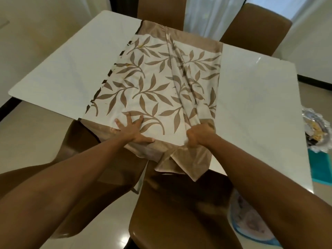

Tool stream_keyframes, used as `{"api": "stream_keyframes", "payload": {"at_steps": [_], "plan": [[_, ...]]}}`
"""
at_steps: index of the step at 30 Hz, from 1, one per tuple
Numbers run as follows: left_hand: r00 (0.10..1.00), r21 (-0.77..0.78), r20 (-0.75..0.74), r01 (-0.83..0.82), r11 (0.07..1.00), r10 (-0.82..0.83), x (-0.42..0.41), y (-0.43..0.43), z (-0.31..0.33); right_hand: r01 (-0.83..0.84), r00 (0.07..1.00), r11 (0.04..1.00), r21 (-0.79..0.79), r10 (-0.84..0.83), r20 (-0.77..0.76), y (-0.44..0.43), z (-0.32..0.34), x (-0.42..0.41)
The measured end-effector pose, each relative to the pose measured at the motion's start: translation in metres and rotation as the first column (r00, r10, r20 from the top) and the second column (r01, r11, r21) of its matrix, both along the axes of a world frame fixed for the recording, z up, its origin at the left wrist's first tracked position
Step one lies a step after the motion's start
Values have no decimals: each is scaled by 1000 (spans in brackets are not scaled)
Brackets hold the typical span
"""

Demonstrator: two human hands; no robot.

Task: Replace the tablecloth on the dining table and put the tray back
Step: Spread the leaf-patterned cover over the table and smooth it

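A cream tablecloth with brown leaf print and a tan border lies folded in a strip across the middle of the white dining table. Its right part is bunched into long folds. My left hand presses flat on the cloth's near edge, fingers spread. My right hand is closed in a fist on the bunched folds at the near right corner. A tan flap of the cloth hangs over the table's near edge. A silvery tray-like thing holding items shows at the right edge, off the table.
Brown chairs stand around the table: one right below me, one at the near left, two at the far side. A teal cloth and a pale patterned cloth lie low on the right. White curtains hang behind.
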State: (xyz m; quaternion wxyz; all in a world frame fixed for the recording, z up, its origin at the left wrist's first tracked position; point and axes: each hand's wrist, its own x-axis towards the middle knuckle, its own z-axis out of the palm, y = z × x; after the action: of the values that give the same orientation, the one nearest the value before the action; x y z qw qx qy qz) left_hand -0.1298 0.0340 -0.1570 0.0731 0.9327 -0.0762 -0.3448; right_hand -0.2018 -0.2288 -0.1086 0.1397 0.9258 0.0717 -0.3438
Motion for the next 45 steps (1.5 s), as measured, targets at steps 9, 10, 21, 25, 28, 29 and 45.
{"api": "stream_keyframes", "payload": {"at_steps": [9, 10, 21, 25, 28, 29, 45], "plan": [[982, -89, 184, 51, 995, -34, -8, -45, 15, 126, 991, 974, 186, -131, 12, -84, 10, -37], [974, -117, 217, 99, 988, -71, -14, -62, 14, 91, 987, 951, 297, -126, 100, -81, 5, -41], [998, -69, -35, 53, 996, -56, -80, -189, -6, -154, 988, 967, 204, 155, 13, -150, -18, -86], [997, -10, 18, 70, 998, -70, -70, -197, -17, -94, 963, 990, 102, 117, -241, -224, -15, -102], [995, 51, 35, 87, 995, -88, -64, -200, -11, 29, 923, 988, 153, 33, -384, -259, -13, -116], [998, 75, 39, 53, 996, -56, -67, -201, -10, 79, 940, 972, 220, 1, -342, -272, -11, -121], [999, 3, -14, -49, 999, 49, -110, -318, 8, 284, 751, 404, 870, -658, 60, -333, -60, -132]]}}
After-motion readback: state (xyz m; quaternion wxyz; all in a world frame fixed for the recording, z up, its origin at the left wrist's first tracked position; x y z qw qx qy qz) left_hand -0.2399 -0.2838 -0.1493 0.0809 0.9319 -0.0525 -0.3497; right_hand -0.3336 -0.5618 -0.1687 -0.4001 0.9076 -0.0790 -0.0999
